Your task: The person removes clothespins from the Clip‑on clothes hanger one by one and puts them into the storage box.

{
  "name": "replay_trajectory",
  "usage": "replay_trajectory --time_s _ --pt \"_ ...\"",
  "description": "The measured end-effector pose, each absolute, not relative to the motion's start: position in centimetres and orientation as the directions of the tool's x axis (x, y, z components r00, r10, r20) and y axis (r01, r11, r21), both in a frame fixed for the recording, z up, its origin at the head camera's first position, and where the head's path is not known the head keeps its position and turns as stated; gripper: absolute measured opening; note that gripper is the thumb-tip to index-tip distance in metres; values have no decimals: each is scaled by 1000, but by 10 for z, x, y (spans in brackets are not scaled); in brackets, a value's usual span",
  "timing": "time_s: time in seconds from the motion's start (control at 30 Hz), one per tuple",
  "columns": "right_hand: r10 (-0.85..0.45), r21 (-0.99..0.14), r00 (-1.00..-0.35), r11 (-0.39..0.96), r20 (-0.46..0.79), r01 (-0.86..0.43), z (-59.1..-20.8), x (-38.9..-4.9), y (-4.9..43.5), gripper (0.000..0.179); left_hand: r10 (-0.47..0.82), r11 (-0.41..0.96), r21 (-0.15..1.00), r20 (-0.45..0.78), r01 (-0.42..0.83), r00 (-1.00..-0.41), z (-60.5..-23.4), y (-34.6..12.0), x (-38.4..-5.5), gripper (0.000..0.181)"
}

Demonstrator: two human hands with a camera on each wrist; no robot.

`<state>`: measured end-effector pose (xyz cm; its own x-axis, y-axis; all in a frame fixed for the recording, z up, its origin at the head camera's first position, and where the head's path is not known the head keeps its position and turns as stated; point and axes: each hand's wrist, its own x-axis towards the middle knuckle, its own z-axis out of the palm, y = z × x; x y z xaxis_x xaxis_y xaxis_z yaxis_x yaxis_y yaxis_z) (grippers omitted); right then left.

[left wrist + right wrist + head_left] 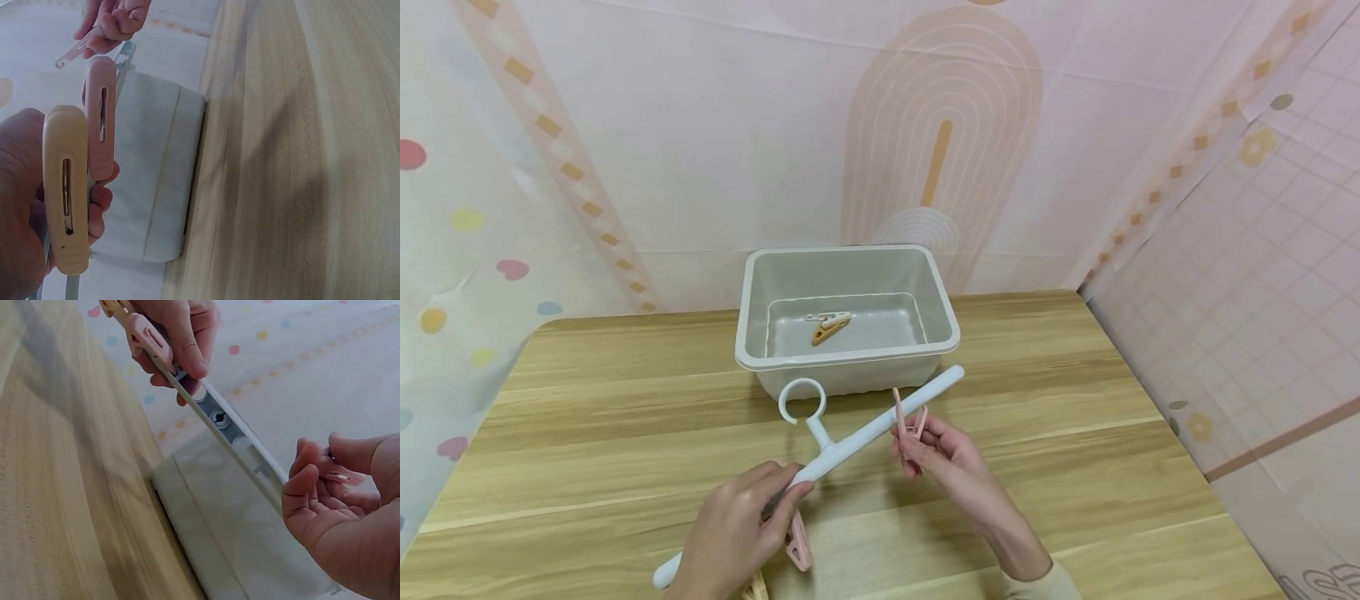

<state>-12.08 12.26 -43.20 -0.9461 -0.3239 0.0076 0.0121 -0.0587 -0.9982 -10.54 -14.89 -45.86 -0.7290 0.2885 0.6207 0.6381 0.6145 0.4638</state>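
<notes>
left hand [741, 517] has its fingers curled round the lower part of a white hanger [865, 435]. bar slants up to the right, in front of the bin. left wrist view gets a cream clip [65, 194] whole at that hand; head view catches only a bit of it at the bottom edge. pink clip [799, 543] sits right next to it, slotted body, rounded end. hanger is straight, smooth on top, open ring hook [802, 382] mid-bar. right wrist view adds its hollow underside with a round socket [219, 417]. grey bin [850, 358] behind: mustard clip [831, 331] and whitish clip [826, 317] on its floor. right hand [951, 467] pinches a second pink clip [912, 432], prongs up and spread, at the bar's right half; can't tell if they touch.
</notes>
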Motion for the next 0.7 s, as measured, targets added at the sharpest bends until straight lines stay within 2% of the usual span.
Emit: replay_trajectory --time_s 0.3,0.57,0.7 --pt "-290 -999 -957 -35 23 -13 -419 -131 116 32 295 619 473 600 627 -743 -457 -150 -103 19" --pt "-263 -999 -964 -20 43 -39 -401 -140 109 21 296 618 448 628 645 -720 -459 -152 -103 21" --pt "-252 -999 -967 4 35 -37 -395 -143 107 22 293 622 451 624 641 -724 -459 -153 -101 21"
